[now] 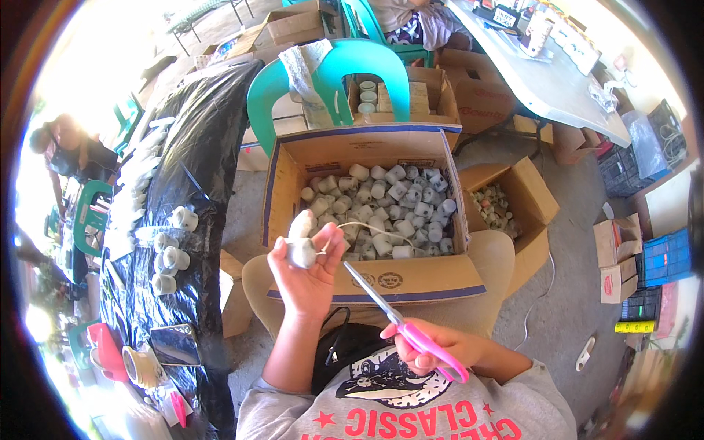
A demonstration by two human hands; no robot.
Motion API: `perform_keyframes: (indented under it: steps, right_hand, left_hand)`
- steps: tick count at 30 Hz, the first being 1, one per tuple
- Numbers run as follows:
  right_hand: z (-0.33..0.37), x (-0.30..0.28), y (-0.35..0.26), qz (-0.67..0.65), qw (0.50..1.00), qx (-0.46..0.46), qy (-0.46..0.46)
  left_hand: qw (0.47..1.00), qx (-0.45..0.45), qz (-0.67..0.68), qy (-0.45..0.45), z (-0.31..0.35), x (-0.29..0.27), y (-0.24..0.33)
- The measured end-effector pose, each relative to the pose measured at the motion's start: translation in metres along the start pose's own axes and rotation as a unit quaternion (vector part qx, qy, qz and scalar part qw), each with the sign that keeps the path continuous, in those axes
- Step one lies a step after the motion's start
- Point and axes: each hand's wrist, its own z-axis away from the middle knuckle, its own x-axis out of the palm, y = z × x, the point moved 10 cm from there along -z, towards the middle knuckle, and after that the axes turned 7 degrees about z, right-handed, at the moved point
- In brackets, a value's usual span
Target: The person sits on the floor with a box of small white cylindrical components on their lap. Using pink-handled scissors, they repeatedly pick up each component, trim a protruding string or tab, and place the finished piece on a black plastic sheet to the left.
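I see my left hand (308,268) clamped on a white spool (301,251) above the cardboard box (411,282), cord (367,227) trailing right; my right hand (440,350) grips pink scissors (400,320), blades together, slanting up-left toward the spool just beside

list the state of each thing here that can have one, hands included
left hand: raised, closed around a small white spool
small white spool: held up, a white cord trailing off it
right hand: gripping the pink handles
pink-handled metal scissors: blades together, tip near the cord
big cardboard box: flaps open, part filled with white spools
smaller cardboard box: open, small pieces inside
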Motion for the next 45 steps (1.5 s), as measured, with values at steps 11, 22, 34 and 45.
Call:
perform_keyframes:
  steps: [11,22,34,45]
  right_hand:
    - [0.088,0.019,-0.132,0.508,0.659,-0.432,0.348]
    - [0.021,-0.039,-0.095,0.351,0.894,-0.086,0.266]
    - [-0.001,-0.069,-0.083,0.529,0.777,-0.160,0.303]
    - [0.006,-0.074,-0.060,0.547,0.779,-0.100,0.291]
  left_hand:
    - [0.993,-0.100,0.005,-0.059,0.027,0.016,-0.017]
    - [0.974,-0.153,-0.139,-0.091,0.044,0.019,-0.045]
    - [0.986,0.066,-0.150,0.012,0.028,-0.025,0.075]
    - [0.422,0.389,-0.754,0.320,0.084,0.015,0.218]
